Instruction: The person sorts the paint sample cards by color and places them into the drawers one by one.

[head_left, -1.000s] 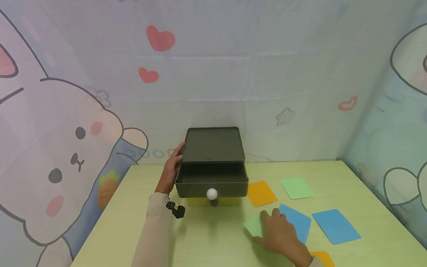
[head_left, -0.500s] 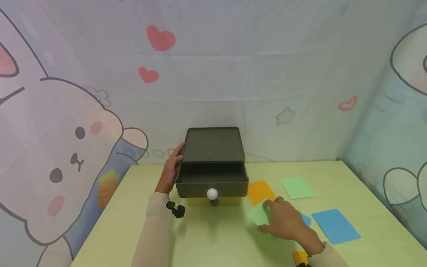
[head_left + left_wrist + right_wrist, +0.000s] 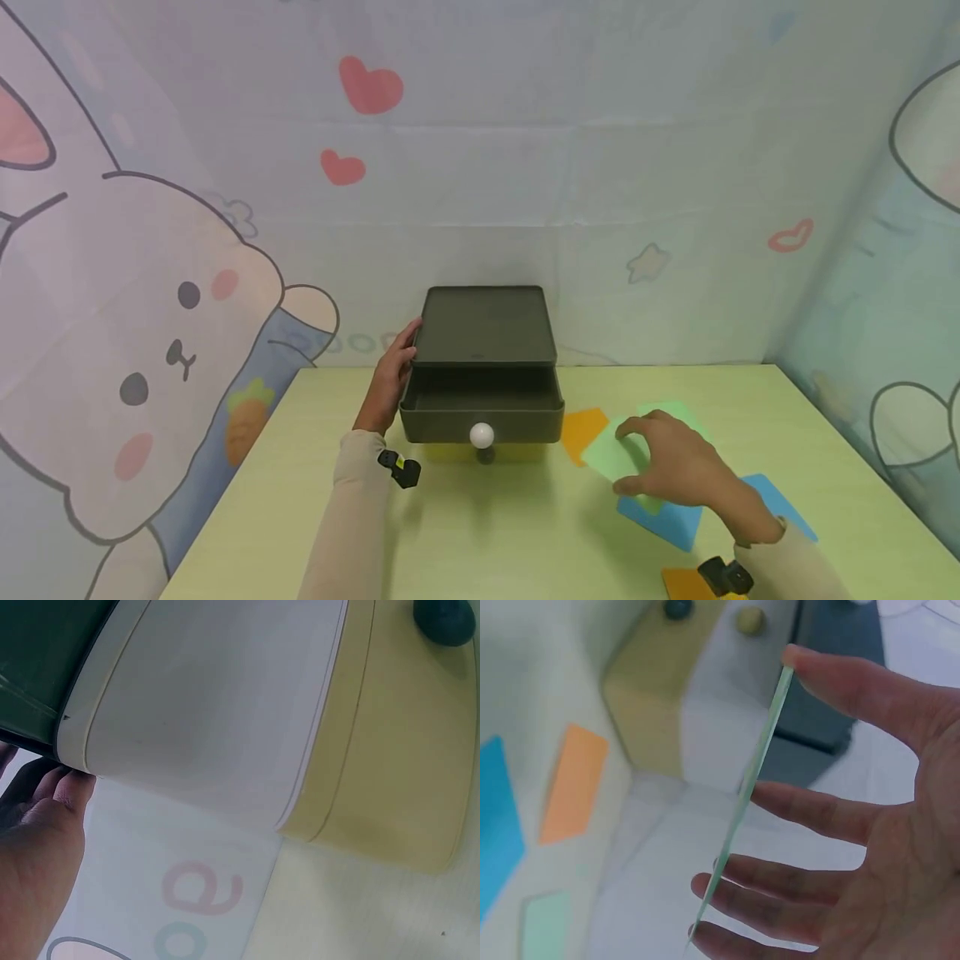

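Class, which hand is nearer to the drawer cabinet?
Left. The left hand touches the drawer cabinet on its left; the right hand, holding a green card, is apart, off to the right.

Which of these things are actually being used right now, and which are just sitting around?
In use:
- green sheet, pinched by the right hand
- drawer unit, touched by the left hand; its top drawer stands open

Sitting around, though perhaps for later:
- orange sheets
- blue sheets
- other green sheet

Mere background: rabbit-print backdrop
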The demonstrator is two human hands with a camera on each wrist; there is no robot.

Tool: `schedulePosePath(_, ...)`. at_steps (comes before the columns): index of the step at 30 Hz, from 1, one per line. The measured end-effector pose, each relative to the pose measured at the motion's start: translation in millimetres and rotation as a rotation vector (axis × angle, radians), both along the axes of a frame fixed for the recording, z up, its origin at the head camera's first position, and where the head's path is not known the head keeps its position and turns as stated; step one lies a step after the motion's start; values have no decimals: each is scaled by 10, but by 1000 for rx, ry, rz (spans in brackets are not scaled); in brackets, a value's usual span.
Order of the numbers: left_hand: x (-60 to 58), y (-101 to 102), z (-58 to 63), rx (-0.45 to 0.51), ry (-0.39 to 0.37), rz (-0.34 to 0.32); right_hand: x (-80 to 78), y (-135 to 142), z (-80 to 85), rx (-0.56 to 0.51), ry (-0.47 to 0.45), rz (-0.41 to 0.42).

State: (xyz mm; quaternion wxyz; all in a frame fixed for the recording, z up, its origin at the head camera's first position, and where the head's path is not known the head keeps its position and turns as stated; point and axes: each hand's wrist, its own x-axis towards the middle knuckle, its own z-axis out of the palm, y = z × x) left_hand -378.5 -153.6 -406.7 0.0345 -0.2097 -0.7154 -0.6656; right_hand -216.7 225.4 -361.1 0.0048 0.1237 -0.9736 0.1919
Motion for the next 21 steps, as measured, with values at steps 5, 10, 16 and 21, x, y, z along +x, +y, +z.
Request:
schedulePosePath(5,-13,-6,-3,-1,0,4,-46,56,245,43,17,29)
schedulePosePath(10,-14,-2,-3,8,-7,6,-79,67,373,67,17,53)
schedulePosePath(16,2,12,2,1,-8,14,-123,73,468,66,54,110)
schedulePosePath(21,-10,9,-7,-10,-6,20,-152,22,596,71,119,166)
